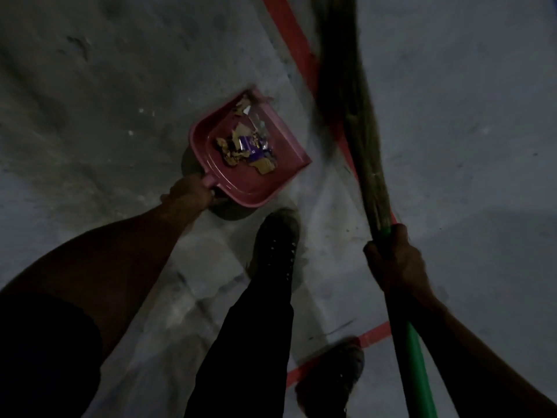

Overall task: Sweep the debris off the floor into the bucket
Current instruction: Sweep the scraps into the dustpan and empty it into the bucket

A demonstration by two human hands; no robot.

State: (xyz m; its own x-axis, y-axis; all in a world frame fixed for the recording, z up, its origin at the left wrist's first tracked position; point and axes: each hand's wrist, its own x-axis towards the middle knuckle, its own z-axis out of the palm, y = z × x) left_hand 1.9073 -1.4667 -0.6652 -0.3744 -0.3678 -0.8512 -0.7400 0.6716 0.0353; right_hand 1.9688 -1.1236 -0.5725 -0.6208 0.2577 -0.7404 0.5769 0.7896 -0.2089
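Note:
A pink dustpan [280, 176] is held just above the grey floor, its shadow beneath it. My left hand [188, 191] grips its short handle at the lower left. Inside lies debris [247, 147]: brown cardboard scraps and a purple wrapper, with more scraps near the far corner. My right hand [394, 257] is closed on a green-handled broom [352, 116], whose long brown bristles reach up and away to the right of the dustpan, blurred. No bucket is in view.
The concrete floor [105, 86] is dim and stained. A red tape line [289, 28] runs diagonally behind the broom, with another red strip [373, 334] near my feet. My dark shoes [277, 239] and trouser leg stand between my arms.

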